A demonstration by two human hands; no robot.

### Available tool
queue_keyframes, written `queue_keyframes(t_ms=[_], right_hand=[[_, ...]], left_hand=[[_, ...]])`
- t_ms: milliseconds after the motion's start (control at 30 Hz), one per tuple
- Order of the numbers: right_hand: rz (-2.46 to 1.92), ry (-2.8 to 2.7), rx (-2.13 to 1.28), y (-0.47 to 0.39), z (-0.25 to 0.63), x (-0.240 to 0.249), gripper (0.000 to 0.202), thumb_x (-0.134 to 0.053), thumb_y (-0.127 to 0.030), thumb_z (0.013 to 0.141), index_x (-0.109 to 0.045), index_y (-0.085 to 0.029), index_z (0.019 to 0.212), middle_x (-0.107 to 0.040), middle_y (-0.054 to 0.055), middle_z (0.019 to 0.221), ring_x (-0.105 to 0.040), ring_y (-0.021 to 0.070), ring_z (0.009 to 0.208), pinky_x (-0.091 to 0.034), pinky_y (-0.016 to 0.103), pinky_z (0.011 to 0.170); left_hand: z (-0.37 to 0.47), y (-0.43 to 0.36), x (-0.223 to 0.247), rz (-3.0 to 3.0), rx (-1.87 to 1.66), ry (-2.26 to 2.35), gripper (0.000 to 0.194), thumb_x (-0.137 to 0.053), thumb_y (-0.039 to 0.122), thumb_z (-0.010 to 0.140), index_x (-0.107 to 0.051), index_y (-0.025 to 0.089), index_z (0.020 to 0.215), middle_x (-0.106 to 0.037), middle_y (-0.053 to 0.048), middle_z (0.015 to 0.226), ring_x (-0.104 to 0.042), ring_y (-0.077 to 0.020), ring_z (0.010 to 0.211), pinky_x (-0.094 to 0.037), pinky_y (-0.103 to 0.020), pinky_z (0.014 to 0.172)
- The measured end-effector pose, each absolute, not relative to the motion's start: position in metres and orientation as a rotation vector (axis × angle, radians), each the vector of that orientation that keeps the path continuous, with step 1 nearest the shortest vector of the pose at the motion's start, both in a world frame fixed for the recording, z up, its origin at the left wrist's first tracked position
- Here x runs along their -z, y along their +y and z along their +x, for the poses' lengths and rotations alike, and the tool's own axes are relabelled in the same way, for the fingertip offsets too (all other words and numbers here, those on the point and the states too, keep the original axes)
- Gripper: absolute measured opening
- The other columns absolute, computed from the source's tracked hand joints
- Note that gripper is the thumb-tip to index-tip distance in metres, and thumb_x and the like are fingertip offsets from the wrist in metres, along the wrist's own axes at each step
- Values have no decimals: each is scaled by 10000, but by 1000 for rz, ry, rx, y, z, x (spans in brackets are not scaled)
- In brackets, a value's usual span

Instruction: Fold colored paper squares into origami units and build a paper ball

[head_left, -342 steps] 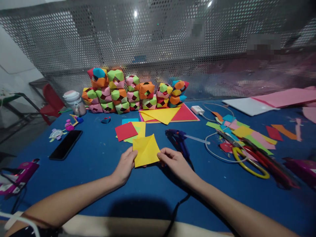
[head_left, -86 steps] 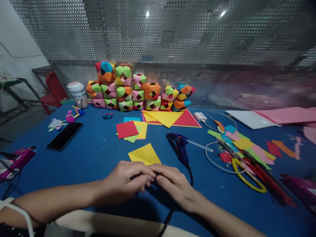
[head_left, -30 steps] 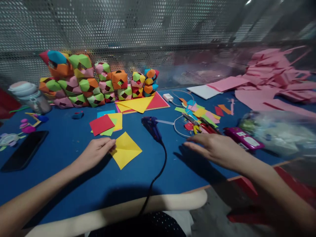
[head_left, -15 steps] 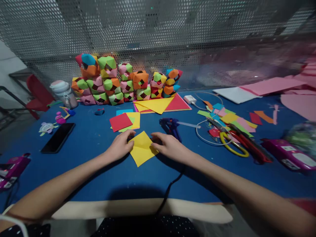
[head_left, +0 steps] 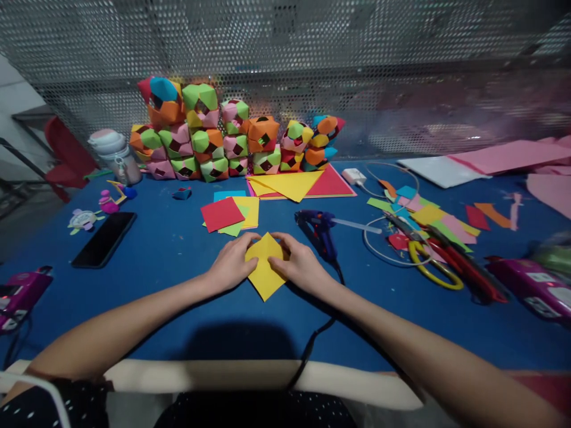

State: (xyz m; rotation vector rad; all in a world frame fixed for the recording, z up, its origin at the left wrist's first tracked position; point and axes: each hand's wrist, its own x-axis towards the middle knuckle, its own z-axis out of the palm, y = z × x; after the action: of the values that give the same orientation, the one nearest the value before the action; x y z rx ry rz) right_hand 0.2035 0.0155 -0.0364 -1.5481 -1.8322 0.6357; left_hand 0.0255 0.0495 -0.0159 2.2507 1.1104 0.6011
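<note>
A yellow square of paper (head_left: 266, 279), creased down its middle, is turned with one corner toward me at the centre of the blue table. My left hand (head_left: 234, 261) grips its left corner, thumb on top and fingers behind. On the opposite side my right hand (head_left: 301, 264) holds the right part, its thumb pressing on the paper near the crease. Just beyond lie small paper squares, a red one (head_left: 222, 214) uppermost. A blue glue gun (head_left: 319, 229) with a clear stick in it rests to the right of my right hand.
Folded paper balls (head_left: 207, 145) in many colours stand stacked at the back. Scissors with yellow handles (head_left: 432, 270), paper scraps (head_left: 428, 214) and a white cable lie right. A phone (head_left: 104, 239) and a bottle (head_left: 115, 156) are left. The glue gun's black cord runs to the front edge.
My hands have closed in on the yellow paper, and my right thumb now lies further over it. The paper is turned slightly. The whole view has shifted a little.
</note>
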Motion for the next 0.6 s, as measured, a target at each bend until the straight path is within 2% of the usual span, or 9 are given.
queue_keyframes(t_ms=[133, 333, 467, 600], right_hand=[[-1440, -1741, -762, 14, 207, 38, 440, -528, -245, 765, -478, -181, 1197, -637, 48, 921, -604, 177, 794, -475, 310, 699], [-1384, -1649, -715, 13, 212, 33, 369, -518, -213, 769, -532, -172, 1136, -632, 55, 922, -600, 172, 805, -490, 301, 696], [-1237, -1684, -481, 8, 217, 23, 268, -528, -198, 802, -577, -202, 1066, -644, 60, 993, -597, 174, 869, -487, 313, 752], [-1018, -1759, -300, 0, 220, 10, 254, -513, -135, 820, -579, -222, 1050, -656, 44, 901, -600, 162, 821, -491, 313, 734]], left_hand=[[23, 48, 16, 2171, -684, 1125, 440, -503, 128, 729, -479, 182, 1165, -594, -44, 967, -565, -189, 892, -445, -320, 822], [25, 44, 16, 1986, -841, 1091, 384, -494, 119, 738, -498, 172, 1118, -595, -51, 1020, -572, -171, 923, -452, -321, 858], [26, 40, 13, 1920, -883, 986, 355, -495, 104, 729, -508, 167, 1078, -589, -59, 1064, -559, -174, 1002, -442, -309, 890], [24, 38, 5, 1903, -857, 903, 352, -501, 105, 723, -521, 164, 1070, -606, -58, 1022, -578, -157, 925, -459, -301, 849]])
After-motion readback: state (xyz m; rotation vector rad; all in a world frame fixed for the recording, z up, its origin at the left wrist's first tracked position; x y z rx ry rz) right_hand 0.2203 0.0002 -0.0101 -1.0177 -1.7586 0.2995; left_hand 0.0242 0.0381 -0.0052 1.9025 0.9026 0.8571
